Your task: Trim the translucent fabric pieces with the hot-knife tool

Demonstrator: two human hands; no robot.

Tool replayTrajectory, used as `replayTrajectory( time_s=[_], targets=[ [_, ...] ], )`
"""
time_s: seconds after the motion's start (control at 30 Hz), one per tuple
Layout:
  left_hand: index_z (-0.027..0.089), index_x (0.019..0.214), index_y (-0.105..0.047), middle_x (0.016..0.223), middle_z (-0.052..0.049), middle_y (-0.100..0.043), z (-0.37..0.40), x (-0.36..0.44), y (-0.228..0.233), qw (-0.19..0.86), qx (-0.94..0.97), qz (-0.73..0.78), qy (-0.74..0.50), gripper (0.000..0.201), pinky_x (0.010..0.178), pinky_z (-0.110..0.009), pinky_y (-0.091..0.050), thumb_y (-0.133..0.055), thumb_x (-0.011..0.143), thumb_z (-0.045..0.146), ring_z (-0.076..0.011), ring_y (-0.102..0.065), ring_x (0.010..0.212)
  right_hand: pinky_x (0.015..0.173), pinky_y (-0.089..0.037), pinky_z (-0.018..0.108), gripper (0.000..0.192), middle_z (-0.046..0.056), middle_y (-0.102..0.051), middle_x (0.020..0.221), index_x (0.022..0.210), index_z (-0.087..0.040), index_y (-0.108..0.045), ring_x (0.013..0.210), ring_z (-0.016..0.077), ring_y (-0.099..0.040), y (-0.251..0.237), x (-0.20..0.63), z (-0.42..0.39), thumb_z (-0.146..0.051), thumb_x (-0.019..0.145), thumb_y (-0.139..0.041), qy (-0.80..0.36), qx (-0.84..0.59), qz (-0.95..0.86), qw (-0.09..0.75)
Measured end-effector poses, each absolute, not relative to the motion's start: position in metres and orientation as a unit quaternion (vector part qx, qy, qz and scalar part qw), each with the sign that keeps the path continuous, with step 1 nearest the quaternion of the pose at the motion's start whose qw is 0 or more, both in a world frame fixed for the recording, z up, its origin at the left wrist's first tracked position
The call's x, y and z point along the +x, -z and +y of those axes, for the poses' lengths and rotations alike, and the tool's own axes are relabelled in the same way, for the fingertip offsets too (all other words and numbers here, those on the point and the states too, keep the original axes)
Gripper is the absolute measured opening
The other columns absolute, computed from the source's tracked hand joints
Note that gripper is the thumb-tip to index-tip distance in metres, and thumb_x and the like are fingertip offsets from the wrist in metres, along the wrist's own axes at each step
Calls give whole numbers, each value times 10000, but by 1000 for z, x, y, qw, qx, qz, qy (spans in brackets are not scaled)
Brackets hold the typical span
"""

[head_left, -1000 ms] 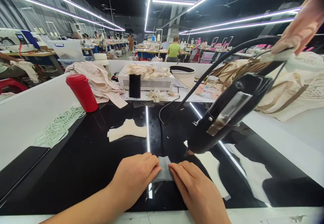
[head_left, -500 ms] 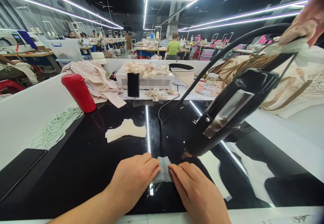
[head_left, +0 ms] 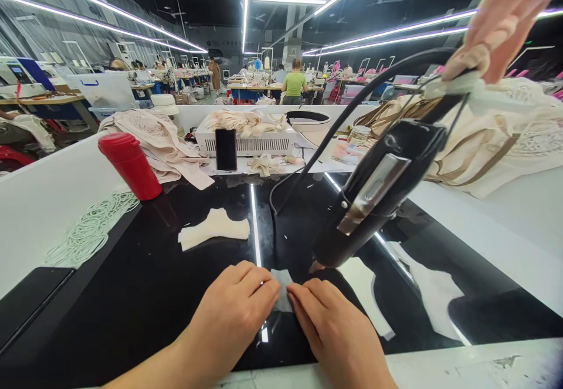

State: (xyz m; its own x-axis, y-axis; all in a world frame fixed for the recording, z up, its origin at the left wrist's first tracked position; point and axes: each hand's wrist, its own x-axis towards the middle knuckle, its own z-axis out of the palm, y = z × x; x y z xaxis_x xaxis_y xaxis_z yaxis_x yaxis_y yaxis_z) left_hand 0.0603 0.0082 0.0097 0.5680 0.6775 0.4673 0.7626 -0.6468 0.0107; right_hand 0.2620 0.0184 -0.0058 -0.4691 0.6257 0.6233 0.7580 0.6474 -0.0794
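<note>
In the head view, the left hand [head_left: 233,313] and the right hand [head_left: 334,330] lie flat near the front edge of the black table [head_left: 132,283], their fingers [head_left: 264,286] nearly straight and closed side by side, pressing a small pale fabric piece [head_left: 281,283] between them — neither hand grips anything. A black hanging tool [head_left: 378,189] points its tip down just right of the piece, so the step probably goes best with both fingertips pinning the edges evenly and staying clear of that tip — another cream fabric piece [head_left: 213,229] lies farther back, well apart.
</note>
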Motion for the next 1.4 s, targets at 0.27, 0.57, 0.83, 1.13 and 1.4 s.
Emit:
replayTrajectory(
  time_s=[0.27, 0.57, 0.83, 1.13, 1.4],
  targets=[
    [121, 1203, -645, 1137, -67, -758, 6, 69, -10, 87, -894, -351, 266, 315, 924, -333, -598, -365, 1115, 234, -188, -720, 1041, 532, -435, 325, 462, 35, -629, 708, 985, -166, -696, 612, 186, -612, 11, 265, 19, -236, 1110, -257, 106, -395, -860, 305],
    [100, 1215, -654, 1185, -80, -761, 7, 67, -5, 111, -894, -357, 248, 359, 896, -361, -621, -343, 1122, 253, -219, -734, 1075, 544, -437, 325, 408, 32, -633, 724, 992, -168, -682, 625, 189, -633, 14, 265, 19, -207, 1103, -291, 96, -393, -861, 309],
    [99, 1199, -668, 1180, -81, -762, 7, 67, -4, 125, -890, -362, 246, 367, 901, -367, -623, -349, 1122, 263, -222, -737, 1074, 532, -437, 314, 389, 22, -637, 726, 984, -182, -673, 618, 178, -632, 13, 264, 18, -203, 1103, -303, 105, -401, -854, 316],
    [100, 1128, -680, 1147, -61, -768, 8, 67, -4, 136, -889, -354, 256, 382, 955, -325, -607, -330, 1128, 252, -193, -729, 1096, 517, -432, 305, 372, 15, -610, 711, 1094, -158, -655, 573, 169, -614, 19, 263, 18, -210, 1104, -287, 133, -402, -852, 307],
    [105, 1199, -652, 1206, -67, -752, 6, 66, -6, 108, -896, -353, 246, 366, 977, -350, -610, -340, 1126, 282, -211, -715, 1139, 531, -425, 310, 392, 21, -613, 701, 1072, -138, -632, 574, 175, -602, 11, 263, 18, -156, 1093, -242, 169, -380, -861, 292]
  ],
)
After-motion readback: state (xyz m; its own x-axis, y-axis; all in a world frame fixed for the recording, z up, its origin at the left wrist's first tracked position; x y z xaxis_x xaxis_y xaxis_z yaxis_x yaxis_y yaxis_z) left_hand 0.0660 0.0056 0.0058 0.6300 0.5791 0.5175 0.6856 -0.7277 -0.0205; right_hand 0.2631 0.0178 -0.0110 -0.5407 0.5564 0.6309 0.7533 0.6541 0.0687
